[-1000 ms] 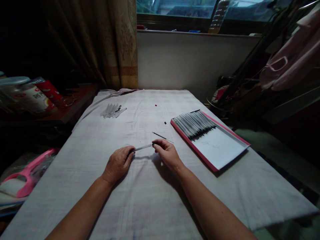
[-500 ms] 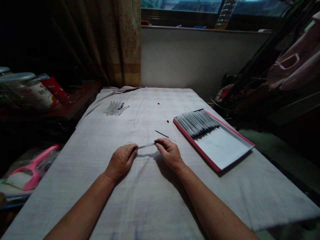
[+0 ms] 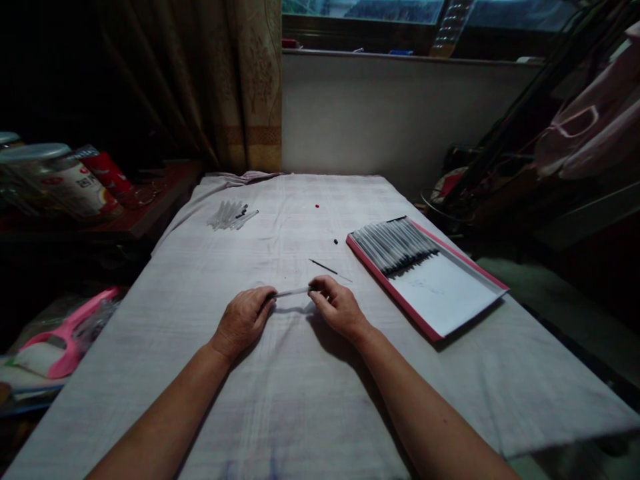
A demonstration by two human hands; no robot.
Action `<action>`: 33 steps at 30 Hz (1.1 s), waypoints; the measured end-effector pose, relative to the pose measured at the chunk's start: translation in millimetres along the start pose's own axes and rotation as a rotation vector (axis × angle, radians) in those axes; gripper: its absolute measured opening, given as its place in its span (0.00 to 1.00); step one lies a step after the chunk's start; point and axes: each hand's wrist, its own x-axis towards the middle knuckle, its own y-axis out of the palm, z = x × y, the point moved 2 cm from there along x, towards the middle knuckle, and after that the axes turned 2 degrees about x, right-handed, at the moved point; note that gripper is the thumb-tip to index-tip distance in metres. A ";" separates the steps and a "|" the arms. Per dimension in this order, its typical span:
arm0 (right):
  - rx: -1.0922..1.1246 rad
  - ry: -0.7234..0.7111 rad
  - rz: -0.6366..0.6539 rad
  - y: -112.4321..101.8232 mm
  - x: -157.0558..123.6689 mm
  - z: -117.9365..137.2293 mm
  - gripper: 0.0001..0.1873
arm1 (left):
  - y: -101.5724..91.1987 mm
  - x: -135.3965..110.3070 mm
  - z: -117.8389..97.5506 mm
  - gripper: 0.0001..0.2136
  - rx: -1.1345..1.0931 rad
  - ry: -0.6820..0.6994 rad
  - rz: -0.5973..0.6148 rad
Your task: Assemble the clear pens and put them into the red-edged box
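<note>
Between my two hands a clear pen (image 3: 293,292) lies nearly level, just above the tablecloth. My left hand (image 3: 245,317) pinches its left end, and my right hand (image 3: 340,305) pinches the dark right end with thumb and fingers. Both ends are partly hidden by fingertips. Just beyond my right hand lies a black ink refill (image 3: 325,268) with a pale tail. A small black piece (image 3: 335,242) and a small red piece (image 3: 317,206) rest farther back. To the right, a shallow pink-edged box (image 3: 430,330) holds a row of many clear pens (image 3: 395,243) with black ends.
A pile of clear pen tubes (image 3: 230,215) lies at the back left of the cloth-covered table (image 3: 240,413). Left of the table are jars (image 3: 75,183) on a dark shelf and a pink-handled item (image 3: 70,340). A curtain (image 3: 250,87) and wall stand behind.
Both hands stay almost in place on the pen. The fingers of my right hand have shifted slightly at its dark end.
</note>
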 end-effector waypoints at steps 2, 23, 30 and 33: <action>0.005 0.004 -0.005 -0.3 0.2 1.2 0.08 | 0.1 0.2 0.2 0.10 -0.017 -0.018 0.016; -0.078 -0.002 0.033 -5.2 -0.4 -0.9 0.10 | -0.3 0.3 0.5 0.09 -0.040 -0.025 0.010; -0.077 -0.019 0.042 -3.9 -0.5 0.2 0.08 | 0.0 0.1 0.8 0.09 -0.050 -0.034 0.008; -0.092 0.014 0.057 -4.7 -0.3 0.9 0.12 | -0.7 0.3 1.1 0.09 -0.057 -0.033 0.000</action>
